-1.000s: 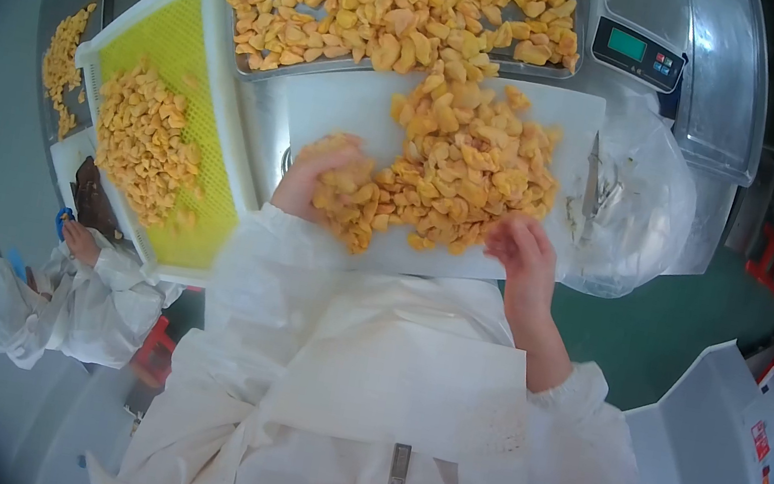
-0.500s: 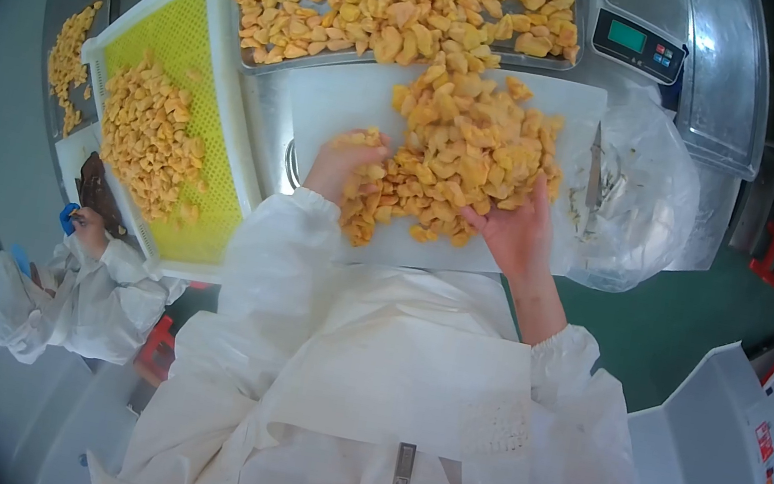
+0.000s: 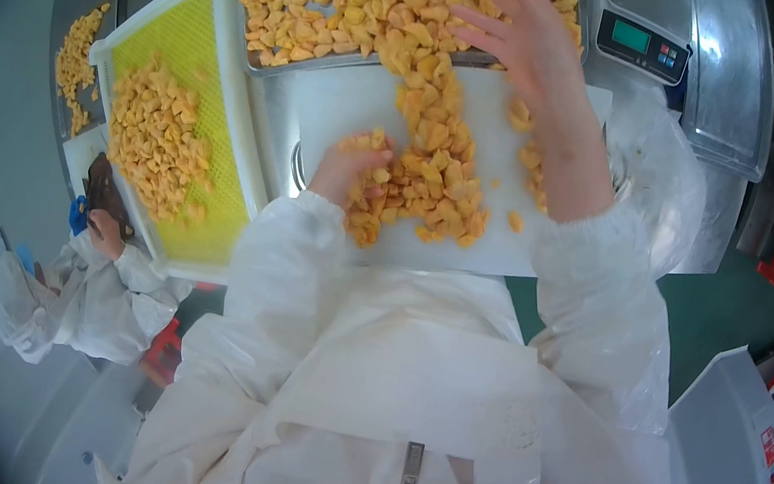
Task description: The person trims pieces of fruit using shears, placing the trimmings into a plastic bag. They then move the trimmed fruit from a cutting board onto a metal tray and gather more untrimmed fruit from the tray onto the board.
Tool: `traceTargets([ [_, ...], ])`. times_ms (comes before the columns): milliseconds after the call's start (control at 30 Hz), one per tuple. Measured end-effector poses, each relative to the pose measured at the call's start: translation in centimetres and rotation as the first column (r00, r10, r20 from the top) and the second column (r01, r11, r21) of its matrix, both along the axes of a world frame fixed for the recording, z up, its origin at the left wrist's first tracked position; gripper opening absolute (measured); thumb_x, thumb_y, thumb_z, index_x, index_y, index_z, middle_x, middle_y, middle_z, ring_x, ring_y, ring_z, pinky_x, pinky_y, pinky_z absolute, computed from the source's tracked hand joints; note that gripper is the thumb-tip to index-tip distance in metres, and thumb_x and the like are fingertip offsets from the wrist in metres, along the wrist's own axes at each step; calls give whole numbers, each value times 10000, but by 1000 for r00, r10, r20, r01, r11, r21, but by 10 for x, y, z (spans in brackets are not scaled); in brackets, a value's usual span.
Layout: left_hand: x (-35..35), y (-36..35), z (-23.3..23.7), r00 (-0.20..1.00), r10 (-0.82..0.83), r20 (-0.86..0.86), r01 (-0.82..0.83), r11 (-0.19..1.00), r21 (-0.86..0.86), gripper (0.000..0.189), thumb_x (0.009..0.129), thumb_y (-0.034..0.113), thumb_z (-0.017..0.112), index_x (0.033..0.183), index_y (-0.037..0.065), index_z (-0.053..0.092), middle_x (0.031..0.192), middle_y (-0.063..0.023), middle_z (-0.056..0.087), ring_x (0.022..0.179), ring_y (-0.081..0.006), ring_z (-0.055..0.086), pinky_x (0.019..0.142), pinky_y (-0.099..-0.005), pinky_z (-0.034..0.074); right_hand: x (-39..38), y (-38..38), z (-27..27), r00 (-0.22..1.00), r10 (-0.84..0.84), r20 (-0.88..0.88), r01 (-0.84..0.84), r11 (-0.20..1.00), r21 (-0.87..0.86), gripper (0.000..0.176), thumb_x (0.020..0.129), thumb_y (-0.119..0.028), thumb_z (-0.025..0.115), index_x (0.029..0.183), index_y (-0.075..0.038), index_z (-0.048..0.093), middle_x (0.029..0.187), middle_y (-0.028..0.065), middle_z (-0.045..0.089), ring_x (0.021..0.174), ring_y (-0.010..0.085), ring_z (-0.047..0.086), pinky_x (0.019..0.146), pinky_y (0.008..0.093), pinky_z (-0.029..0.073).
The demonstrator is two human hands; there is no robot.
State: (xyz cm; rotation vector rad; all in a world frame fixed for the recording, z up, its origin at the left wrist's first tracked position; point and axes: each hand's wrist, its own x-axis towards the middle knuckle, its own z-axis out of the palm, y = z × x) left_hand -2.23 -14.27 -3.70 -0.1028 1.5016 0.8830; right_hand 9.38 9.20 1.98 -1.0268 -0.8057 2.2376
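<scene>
A loose heap of yellow-orange fruit pieces [image 3: 438,174] lies on a white cutting board [image 3: 323,105]. At its left edge, my left hand [image 3: 342,172] curls its fingers around some of the pieces. My right hand [image 3: 536,51] is raised over the front right of a metal tray [image 3: 309,64] full of the same fruit, its fingers spread and nothing held. A strand of pieces runs from the tray down onto the board. My right forearm covers part of the board's right side, with several pieces showing beside it.
A white-framed yellow mesh tray [image 3: 232,131] with more fruit stands at left. Beyond it a co-worker's hand [image 3: 105,234] and white sleeve show. A digital scale [image 3: 641,41] sits at back right, above a clear plastic bag [image 3: 664,185].
My right hand has left the heap's right side and moved up over the tray. The heap is narrower, with pieces split off to the right. My left hand stays nearly in place.
</scene>
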Motion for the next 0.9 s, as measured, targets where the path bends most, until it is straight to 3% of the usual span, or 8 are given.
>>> traceTargets([
  [33,-1,0,0,1000,9,-3,-9,1000,-9,250,837,201,654,1079,145,619,999,29,619,927,-100,561,666,-284,449,16,1,-3,982,20,187,-57,979,197,566,992,-313,466,1455,-36,297,1472,152,365,1256,335,487,1011,438,441],
  [100,-5,-1,1,999,34,-9,-34,999,-27,255,836,205,658,1080,142,619,1001,30,620,902,-101,564,655,-276,443,56,4,-38,932,-97,349,11,970,241,591,975,-260,497,1465,-16,275,1458,192,365,1259,340,480,965,415,482],
  [167,-15,-3,-3,998,57,-32,-57,998,7,271,831,208,668,1087,133,619,1003,21,623,894,-110,567,652,-274,443,77,-4,-53,917,-207,341,192,978,76,596,937,-308,560,1428,-30,368,1421,160,411,1194,290,516,890,382,510],
  [467,-49,-2,-6,968,227,-103,-226,974,22,308,813,192,692,1100,100,627,1002,-15,638,889,-138,581,652,-279,448,-4,18,-95,987,-158,-16,148,953,-264,571,953,-323,536,1411,-51,327,1397,142,425,1207,327,495,1003,489,432],
  [633,-43,-3,-8,972,204,-117,-206,979,-3,276,814,164,692,1076,100,639,991,-12,642,876,-139,587,657,-272,458,-84,0,-89,961,-275,30,276,958,-82,602,882,-304,607,1395,-113,357,1329,78,483,1201,266,484,952,513,423],
  [767,-43,-3,-10,977,191,-96,-193,981,-16,260,808,162,694,1058,110,645,956,3,644,828,-123,583,591,-251,438,-163,-25,-80,959,-200,200,93,891,444,566,820,-292,645,1350,-169,489,1265,98,549,1077,267,575,910,393,475],
  [867,-44,-7,-20,976,189,-111,-189,982,11,248,801,160,692,1042,116,647,921,13,644,795,-112,581,548,-239,417,-168,-41,-43,716,17,698,-619,477,624,490,827,-224,618,1305,-141,554,1415,142,440,1180,318,502,890,365,492],
  [900,-46,-9,-22,975,190,-117,-188,982,30,245,800,159,691,1037,118,648,908,16,644,785,-108,581,536,-235,410,-170,-38,-43,756,-32,654,-580,429,692,424,822,-213,621,1240,-150,595,1365,129,490,1153,328,520,909,383,484],
])
